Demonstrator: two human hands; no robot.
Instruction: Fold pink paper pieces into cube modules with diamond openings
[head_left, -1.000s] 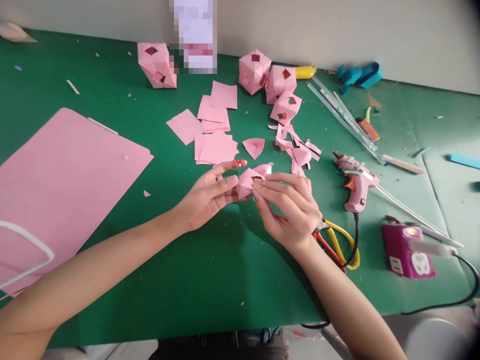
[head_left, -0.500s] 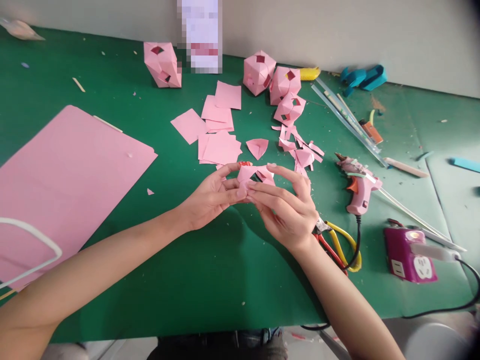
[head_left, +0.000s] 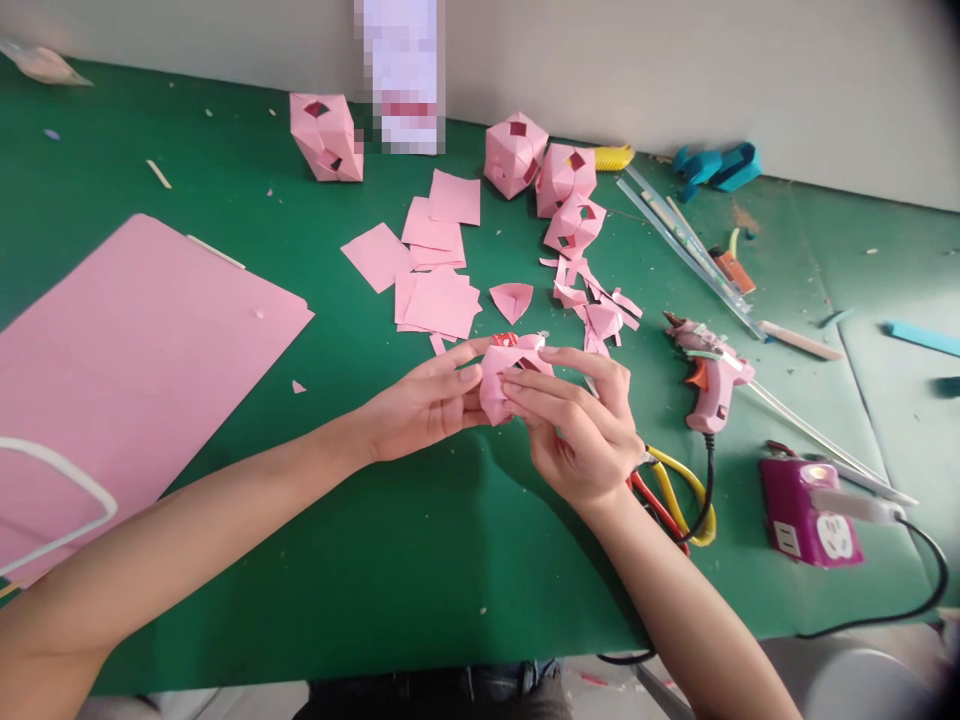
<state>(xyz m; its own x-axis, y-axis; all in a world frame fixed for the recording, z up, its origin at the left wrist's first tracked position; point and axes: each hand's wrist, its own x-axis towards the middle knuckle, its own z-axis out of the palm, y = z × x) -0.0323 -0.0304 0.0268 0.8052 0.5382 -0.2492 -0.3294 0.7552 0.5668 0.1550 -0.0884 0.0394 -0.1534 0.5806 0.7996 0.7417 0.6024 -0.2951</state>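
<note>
Both my hands meet over the middle of the green table (head_left: 420, 560) on a small folded pink paper piece (head_left: 501, 368). My left hand (head_left: 420, 405) pinches its left side, the forefinger bearing a red patterned plaster. My right hand (head_left: 581, 420) grips its right side with curled fingers. Just beyond lie a folded pink cone-shaped piece (head_left: 511, 299) and a loose heap of pink paper squares (head_left: 431, 265).
A large pink sheet (head_left: 127, 360) covers the left. Several folded pink paper cubes (head_left: 540, 175) stand at the back, another (head_left: 325, 135) further left. To the right lie a pink glue gun (head_left: 709, 375), yellow-handled scissors (head_left: 675, 490), a purple power socket (head_left: 810, 510), glue sticks (head_left: 686, 250) and paper scraps (head_left: 600, 310).
My hands have turned and pressed the pink piece, bringing it slightly nearer and lower. The view shifted a little; nothing else on the table moved.
</note>
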